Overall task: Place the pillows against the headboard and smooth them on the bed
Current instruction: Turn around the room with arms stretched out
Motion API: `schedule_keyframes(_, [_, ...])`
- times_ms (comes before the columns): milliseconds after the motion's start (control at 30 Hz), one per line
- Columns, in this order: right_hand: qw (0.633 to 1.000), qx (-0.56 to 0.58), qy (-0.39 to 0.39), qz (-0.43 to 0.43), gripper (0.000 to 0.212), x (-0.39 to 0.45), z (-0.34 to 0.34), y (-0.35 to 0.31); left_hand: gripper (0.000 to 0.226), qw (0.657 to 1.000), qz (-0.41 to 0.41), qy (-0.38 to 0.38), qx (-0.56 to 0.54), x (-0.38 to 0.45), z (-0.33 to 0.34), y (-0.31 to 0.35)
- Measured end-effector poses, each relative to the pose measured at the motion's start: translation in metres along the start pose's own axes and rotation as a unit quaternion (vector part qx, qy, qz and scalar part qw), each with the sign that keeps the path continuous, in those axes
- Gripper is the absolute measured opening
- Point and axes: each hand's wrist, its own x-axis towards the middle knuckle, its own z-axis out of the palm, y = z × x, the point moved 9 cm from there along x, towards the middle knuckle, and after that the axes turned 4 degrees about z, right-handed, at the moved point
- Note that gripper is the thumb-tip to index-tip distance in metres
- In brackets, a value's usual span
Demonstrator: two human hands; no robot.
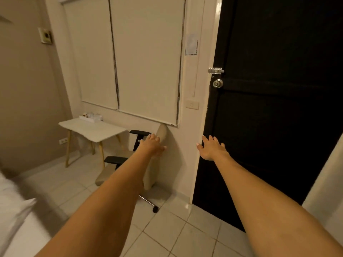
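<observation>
Both my arms stretch straight out in front of me over the tiled floor. My left hand [152, 145] is spread flat with its palm down and holds nothing. My right hand [211, 148] is likewise spread with fingers apart and holds nothing. The bed [24, 236] with white bedding fills the lower left corner, well away from both hands. A white pillow [14, 210] lies on it, blurred at the frame's left edge. The headboard is out of view.
A beige office chair [151, 175] with black armrests stands against the wall beyond my left hand. A small white table [92, 129] on wooden legs sits to its left. A black door [274, 108] with a knob is at the right. Roller blinds [130, 58] cover the window.
</observation>
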Motion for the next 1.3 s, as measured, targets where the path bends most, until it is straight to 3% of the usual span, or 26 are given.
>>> schedule_keyframes(267, [0.990,-0.025,-0.016,-0.138,0.063,0.107,0.005,-0.084,0.071,0.990,-0.137,0.007,-0.024,0.057,0.001,-0.080])
schedule_keyframes(633, [0.953,-0.021,-0.052,-0.297,0.063,0.182,0.052,-0.296,0.071,0.952,-0.306,-0.005,-0.028,0.056,0.008,-0.262])
schedule_keyframes(1033, [0.904,-0.016,-0.085,-0.419,0.064,0.197,0.110,-0.533,0.071,0.910,-0.413,0.000,-0.027,0.033,0.011,-0.459])
schedule_keyframes(1300, [0.860,-0.027,-0.116,-0.497,0.066,0.188,0.149,-0.681,0.069,0.857,-0.515,-0.016,-0.035,-0.011,0.026,-0.568])
